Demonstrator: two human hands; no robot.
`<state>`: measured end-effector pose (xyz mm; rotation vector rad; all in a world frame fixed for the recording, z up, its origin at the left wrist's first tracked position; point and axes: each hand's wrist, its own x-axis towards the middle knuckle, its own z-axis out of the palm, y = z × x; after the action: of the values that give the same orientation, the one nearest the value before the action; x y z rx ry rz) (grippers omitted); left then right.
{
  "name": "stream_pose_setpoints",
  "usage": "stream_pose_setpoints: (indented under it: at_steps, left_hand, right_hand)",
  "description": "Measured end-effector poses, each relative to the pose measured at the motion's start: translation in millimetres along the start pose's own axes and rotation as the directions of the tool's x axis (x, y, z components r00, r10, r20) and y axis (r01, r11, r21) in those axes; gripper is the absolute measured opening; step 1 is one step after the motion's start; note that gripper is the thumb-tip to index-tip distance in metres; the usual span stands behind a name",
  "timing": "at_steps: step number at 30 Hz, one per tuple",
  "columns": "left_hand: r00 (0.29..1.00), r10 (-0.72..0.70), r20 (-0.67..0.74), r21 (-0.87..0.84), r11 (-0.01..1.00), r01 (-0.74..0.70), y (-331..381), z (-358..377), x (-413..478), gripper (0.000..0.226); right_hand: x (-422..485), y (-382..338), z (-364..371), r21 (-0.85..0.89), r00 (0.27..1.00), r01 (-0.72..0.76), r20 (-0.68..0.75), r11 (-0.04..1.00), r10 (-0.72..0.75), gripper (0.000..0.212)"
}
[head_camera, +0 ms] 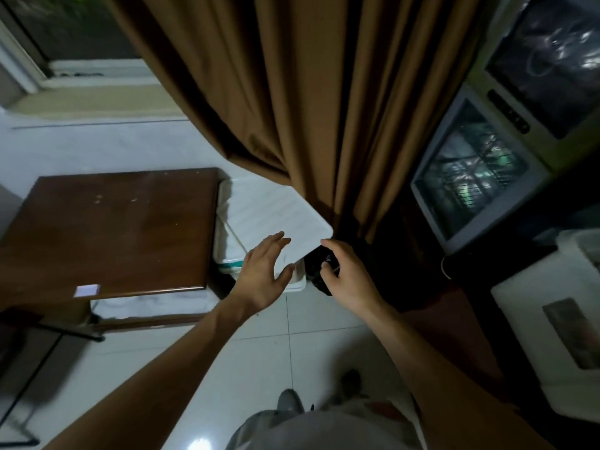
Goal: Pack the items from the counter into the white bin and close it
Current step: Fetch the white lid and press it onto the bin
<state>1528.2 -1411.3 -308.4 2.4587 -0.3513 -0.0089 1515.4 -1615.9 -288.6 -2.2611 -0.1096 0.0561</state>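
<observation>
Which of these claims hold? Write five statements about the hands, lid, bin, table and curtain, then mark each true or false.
1. Both hands are at the near edge of the lid. True.
2. The left hand is clenched in a fist. False: its fingers are spread open.
3. The bin stands on the wooden table. False: it stands on the tiled floor, right of the table.
4. A brown curtain hangs behind the bin and touches the lid's far side. True.
5. The right hand holds a bottle. False: it is at the lid's corner, with something dark beside it.
</observation>
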Motion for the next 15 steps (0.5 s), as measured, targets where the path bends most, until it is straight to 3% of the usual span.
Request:
stream_pose_setpoints:
  at_steps: [8, 11, 15]
  left_hand:
    - [0.992, -0.120, 0.030, 0.006, 0.993, 0.120, -57.7, 30.8, 45.9, 0.046]
    - [0.975, -0.219, 0.041, -0.015, 0.975, 0.220, -77.3, 49.9, 57.3, 0.045]
    - [0.966, -0.252, 0.064, 0.018, 0.968, 0.252, -112.9, 78.7, 82.7, 0.045]
  right_hand:
    - [78.2, 41.5, 59.1, 0.077, 1.000, -0.006, -0.005, 0.997, 0.007, 0.035]
    - [97.0, 64.5, 91.2, 0.184, 0.994, -0.097, -0.036, 0.978, 0.105, 0.031]
    - [130.5, 92.2, 132.3, 0.293, 0.969, -0.236, -0.004, 0.927, 0.248, 0.029]
